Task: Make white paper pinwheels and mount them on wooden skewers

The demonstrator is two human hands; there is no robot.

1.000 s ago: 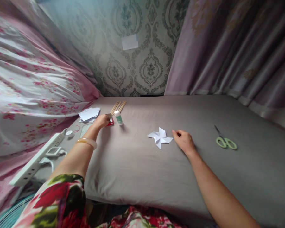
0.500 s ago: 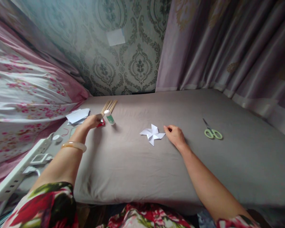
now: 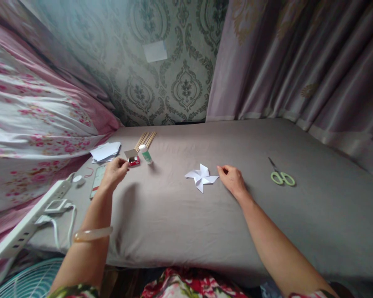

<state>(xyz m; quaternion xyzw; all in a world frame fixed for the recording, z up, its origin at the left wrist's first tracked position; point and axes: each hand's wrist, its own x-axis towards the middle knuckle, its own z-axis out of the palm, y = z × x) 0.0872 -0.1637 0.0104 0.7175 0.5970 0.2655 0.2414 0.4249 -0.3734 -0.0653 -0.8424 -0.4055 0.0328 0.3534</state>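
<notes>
My left hand (image 3: pixel 114 171) hovers just above the grey bed sheet (image 3: pixel 180 223), its fingers pinched together on something too small to make out. It is just in front of a small red box (image 3: pixel 132 159) with its lid up. A white glue bottle (image 3: pixel 146 154) lies beside the box. My right hand (image 3: pixel 232 180) rests on the sheet with curled fingers, its fingertips right next to the right tip of a white paper pinwheel (image 3: pixel 201 177).
Wooden sticks (image 3: pixel 145 140) and a stack of white paper (image 3: pixel 105 151) lie behind the box. A phone (image 3: pixel 96 177) and a white power strip (image 3: pixel 27 225) lie at the left edge, with a fan (image 3: pixel 27 283) below. Green scissors (image 3: pixel 281 176) lie at the right.
My left hand has pulled back from the red box towards me and lifted, with its fingers pinched. The box lid now stands open. The right hand stays by the pinwheel.
</notes>
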